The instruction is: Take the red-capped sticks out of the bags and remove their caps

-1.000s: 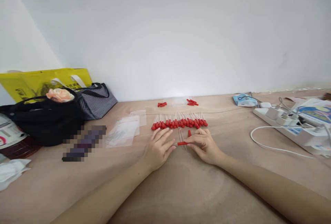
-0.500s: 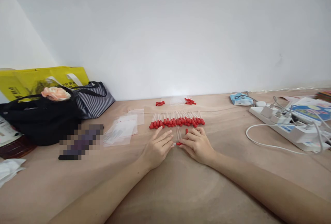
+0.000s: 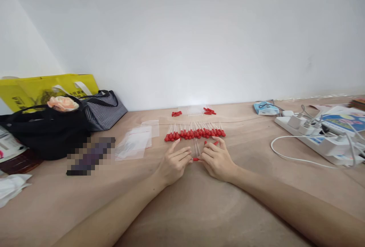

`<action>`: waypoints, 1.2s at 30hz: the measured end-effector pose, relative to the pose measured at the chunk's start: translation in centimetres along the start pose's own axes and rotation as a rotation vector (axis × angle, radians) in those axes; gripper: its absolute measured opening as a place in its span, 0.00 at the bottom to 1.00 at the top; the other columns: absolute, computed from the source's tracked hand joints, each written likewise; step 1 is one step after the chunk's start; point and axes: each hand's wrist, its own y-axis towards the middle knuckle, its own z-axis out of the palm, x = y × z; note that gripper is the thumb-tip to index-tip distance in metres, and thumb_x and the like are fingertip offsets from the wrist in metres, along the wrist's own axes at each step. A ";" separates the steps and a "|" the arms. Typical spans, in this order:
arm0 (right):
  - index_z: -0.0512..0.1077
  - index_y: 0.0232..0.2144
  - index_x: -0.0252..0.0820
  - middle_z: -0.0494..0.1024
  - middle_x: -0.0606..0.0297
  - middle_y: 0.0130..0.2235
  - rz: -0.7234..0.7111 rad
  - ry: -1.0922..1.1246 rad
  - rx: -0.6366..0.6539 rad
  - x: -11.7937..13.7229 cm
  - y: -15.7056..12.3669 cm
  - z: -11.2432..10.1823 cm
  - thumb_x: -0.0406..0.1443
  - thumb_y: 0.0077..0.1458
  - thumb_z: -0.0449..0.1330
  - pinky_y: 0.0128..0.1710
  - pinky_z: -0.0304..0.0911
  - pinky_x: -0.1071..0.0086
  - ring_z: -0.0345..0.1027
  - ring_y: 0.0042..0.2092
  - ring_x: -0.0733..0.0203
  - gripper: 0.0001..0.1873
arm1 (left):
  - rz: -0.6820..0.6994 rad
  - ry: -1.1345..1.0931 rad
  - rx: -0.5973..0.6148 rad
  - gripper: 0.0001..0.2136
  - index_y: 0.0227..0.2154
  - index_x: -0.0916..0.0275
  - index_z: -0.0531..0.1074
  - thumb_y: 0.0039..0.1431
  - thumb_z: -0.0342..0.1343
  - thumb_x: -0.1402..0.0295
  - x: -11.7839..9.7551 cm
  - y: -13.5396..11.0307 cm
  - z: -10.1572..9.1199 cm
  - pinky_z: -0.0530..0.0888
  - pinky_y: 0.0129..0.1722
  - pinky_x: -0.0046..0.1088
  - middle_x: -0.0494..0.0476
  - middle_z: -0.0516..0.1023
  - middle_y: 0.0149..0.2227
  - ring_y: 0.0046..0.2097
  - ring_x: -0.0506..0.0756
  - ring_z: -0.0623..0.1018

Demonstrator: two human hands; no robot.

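You are holding a small red piece [image 3: 195, 159] in the gap between your two hands, low over the table [image 3: 196, 209]. The fingers of your left hand [image 3: 173, 164] are pinching its left end, and those of your right hand [image 3: 218, 161] are closing on its right end. Just beyond it, thin clear tubes [image 3: 196, 146] are lying side by side, and a row of red-ended tubes [image 3: 196, 134] is spreading farther out. Your fingertips are covering both ends of the held piece, so you cannot tell how they are shaped. More red is showing at your right hand's outer fingers, partly hidden by them, and the clear tubes are nearly blending into the table. Both forearms are angling inward, palms facing down, and the picture's lower edge is cutting them off. An outer finger of your left hand is stretching toward the row, while your right hand's middle fingers are curling.
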 end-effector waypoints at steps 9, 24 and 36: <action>0.66 0.22 0.41 0.69 0.68 0.23 0.021 0.123 -0.002 -0.1 -0.3 -0.2 0.33 0.52 0.50 0.50 0.40 0.55 0.60 0.35 0.63 0.09 | -0.003 -0.017 -0.001 0.08 0.28 0.64 0.70 0.57 0.47 0.75 -0.1 0.0 -0.4 0.54 0.57 0.44 0.53 0.78 0.31 0.43 0.51 0.75; 0.69 0.30 0.43 0.73 0.66 0.27 0.685 0.218 -0.009 -3.2 -0.6 0.3 0.42 0.51 0.52 0.34 0.48 0.67 0.65 0.31 0.61 0.11 | -0.966 -0.443 0.287 0.10 0.23 0.63 0.71 0.53 0.50 0.65 1.3 1.9 0.1 0.69 0.26 0.25 0.51 0.71 0.22 0.25 0.49 0.71; 0.66 0.21 0.42 0.73 0.68 0.25 0.819 0.121 0.085 -4.5 -0.1 0.9 0.48 0.50 0.51 0.33 0.45 0.67 0.64 0.29 0.63 0.17 | -1.212 -0.503 0.518 0.08 0.19 0.65 0.68 0.47 0.54 0.66 3.0 4.6 3.0 0.69 0.21 0.23 0.51 0.72 0.15 0.18 0.49 0.72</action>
